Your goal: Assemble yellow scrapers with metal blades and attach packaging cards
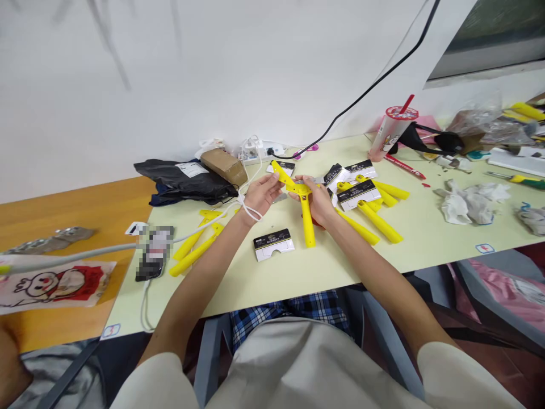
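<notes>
Near the middle of the table, my left hand (264, 194) pinches the upper left end of a yellow plastic tool (307, 221). A white cord loops around my left wrist. My right hand (315, 199) grips the same tool at its head, and its yellow handle points down toward me. Several yellow tools with black and white cards (360, 194) lie just right of my right hand. A loose black and white card (273, 244) rests on the table below my hands. More yellow handles (193, 254) lie left of my left forearm.
A black plastic bag (183, 184) and cardboard box (223, 166) sit behind on the left. A phone (155, 253) lies at left. The power strip (259, 150) stands by the wall. At right are a drink cup (389, 133), a red marker (404, 166) and crumpled tissues (468, 201).
</notes>
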{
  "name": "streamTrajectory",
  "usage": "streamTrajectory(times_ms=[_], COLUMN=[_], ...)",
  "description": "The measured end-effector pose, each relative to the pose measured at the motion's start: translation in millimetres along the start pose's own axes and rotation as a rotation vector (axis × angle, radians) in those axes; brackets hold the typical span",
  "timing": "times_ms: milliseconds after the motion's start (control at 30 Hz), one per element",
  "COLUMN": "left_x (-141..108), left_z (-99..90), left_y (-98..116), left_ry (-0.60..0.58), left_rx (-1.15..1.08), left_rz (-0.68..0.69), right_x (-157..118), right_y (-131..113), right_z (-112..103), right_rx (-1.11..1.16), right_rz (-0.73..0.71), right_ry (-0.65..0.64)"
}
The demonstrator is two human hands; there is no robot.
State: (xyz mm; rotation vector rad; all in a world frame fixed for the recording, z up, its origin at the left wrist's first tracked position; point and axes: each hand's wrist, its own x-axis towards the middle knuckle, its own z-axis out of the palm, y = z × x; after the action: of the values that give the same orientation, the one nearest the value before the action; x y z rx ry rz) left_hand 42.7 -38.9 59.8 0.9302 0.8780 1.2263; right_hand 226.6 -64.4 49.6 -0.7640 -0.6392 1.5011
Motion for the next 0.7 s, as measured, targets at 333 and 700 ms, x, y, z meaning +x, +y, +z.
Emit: streamTrajectory(times_ms=[333, 700], left_x=[-36, -37], left_z=[-10.3, -19.0], left_y=[-20, -29], left_ry=[0.139, 0.149], left_rx=[-0.107, 0.068], left_rz=[0.042, 0.140], right_x=[-14, -18], right_y=[27, 33], right_z=[11, 16], right_rx=[-0.111, -0.146], right_rz=[0.098, 0.078], right_ry=[-0.153, -0.123])
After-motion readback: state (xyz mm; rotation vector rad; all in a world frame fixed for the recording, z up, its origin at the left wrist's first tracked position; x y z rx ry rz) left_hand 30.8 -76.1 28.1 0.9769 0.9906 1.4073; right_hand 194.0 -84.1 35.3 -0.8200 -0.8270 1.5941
